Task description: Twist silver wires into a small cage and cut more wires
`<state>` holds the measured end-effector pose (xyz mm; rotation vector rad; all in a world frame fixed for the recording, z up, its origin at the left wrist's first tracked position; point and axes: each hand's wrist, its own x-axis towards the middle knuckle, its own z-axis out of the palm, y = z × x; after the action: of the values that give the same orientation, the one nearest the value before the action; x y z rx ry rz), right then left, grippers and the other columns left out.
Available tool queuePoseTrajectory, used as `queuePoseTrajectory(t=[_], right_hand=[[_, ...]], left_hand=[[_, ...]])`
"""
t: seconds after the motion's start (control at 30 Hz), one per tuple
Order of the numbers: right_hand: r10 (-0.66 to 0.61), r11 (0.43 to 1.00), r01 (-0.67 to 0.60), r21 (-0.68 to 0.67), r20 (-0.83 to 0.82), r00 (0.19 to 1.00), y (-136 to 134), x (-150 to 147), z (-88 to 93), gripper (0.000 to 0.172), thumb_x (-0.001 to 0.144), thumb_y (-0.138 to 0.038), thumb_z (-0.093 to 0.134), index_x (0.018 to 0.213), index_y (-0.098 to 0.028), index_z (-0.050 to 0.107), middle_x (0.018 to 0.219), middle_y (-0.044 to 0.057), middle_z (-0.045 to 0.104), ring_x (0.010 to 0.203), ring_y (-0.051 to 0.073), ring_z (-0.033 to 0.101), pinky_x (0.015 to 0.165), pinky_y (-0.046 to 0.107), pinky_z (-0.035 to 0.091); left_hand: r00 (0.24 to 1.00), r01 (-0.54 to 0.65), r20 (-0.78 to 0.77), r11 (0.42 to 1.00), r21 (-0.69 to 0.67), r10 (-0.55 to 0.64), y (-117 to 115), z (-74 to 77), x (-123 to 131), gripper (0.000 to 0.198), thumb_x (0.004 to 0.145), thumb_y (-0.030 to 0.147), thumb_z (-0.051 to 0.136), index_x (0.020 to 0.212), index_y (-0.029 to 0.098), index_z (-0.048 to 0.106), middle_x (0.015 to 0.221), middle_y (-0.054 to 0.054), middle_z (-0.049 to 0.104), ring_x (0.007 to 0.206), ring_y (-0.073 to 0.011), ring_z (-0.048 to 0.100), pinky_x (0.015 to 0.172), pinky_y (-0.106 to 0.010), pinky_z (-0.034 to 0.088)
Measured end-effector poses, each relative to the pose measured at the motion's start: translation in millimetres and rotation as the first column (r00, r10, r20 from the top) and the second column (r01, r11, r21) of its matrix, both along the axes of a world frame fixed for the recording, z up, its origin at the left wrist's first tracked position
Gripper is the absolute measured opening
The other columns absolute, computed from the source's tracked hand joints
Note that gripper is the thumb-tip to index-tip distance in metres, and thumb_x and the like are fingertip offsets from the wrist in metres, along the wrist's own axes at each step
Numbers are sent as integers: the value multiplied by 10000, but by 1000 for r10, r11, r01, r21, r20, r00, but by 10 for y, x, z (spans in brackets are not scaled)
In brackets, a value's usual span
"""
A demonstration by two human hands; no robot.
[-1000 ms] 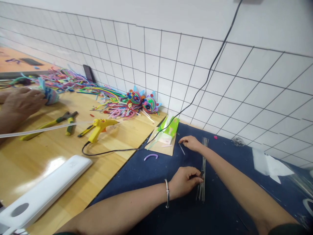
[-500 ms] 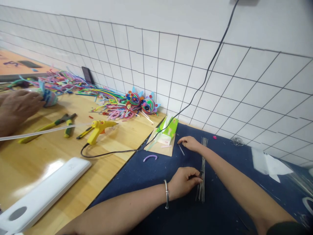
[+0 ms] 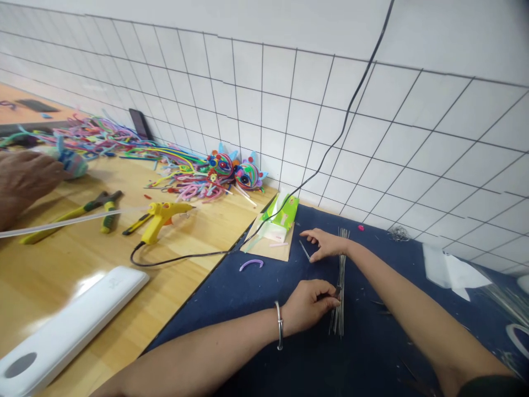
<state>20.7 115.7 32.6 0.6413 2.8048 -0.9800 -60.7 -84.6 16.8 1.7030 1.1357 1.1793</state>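
Observation:
My left hand (image 3: pixel 316 303), with a silver bangle at the wrist, pinches a bundle of thin metal wires (image 3: pixel 342 264) lying lengthwise on the dark blue mat (image 3: pixel 223 314). Something small and dark shows at its fingertips, too small to name. Beyond it, my right hand (image 3: pixel 326 243) reaches across the upper part of the bundle. Its thumb and fingers are spread around a few short thin metal pieces (image 3: pixel 305 251) on the mat, with the thumb close to their near end.
A green tissue pack (image 3: pixel 285 212) rests on brown card (image 3: pixel 276 252), near a purple curved strip (image 3: pixel 251 264). Leftward lie a yellow glue gun (image 3: pixel 159 220), pliers (image 3: pixel 109 212), a white case (image 3: pixel 74 331) and colourful pipe cleaners (image 3: pixel 173 160). A black cord (image 3: pixel 347 118) crosses over. Another person's hand (image 3: pixel 28 182) holds a striped ball.
My right hand's thumb has opened away from the fingers, down toward the near end of the short metal pieces. My left hand keeps its pinch on the bundle. The view has shifted slightly.

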Motion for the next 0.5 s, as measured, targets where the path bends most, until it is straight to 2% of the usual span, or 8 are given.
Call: queuePoseTrajectory(t=[0.2, 0.5], right_hand=[[88, 993, -87, 82, -4, 996, 61, -50, -91, 868, 524, -409, 740, 1284, -222, 365, 1087, 80, 417, 951, 196, 472, 847, 325, 408], [113, 991, -109, 82, -49, 992, 98, -33, -136, 815, 541, -460, 726, 1254, -233, 403, 1081, 73, 418, 917, 192, 476, 803, 336, 427]], left_hand=[[1000, 0, -7, 1000, -20, 0, -1, -11, 8, 107, 775, 206, 545, 768, 141, 630, 725, 2, 620, 699, -101, 561, 662, -173, 398], [1000, 4, -4, 1000, -30, -4, 21, -21, 7, 113, 772, 211, 551, 771, 138, 637, 747, -4, 632, 717, -106, 568, 677, -174, 397]])
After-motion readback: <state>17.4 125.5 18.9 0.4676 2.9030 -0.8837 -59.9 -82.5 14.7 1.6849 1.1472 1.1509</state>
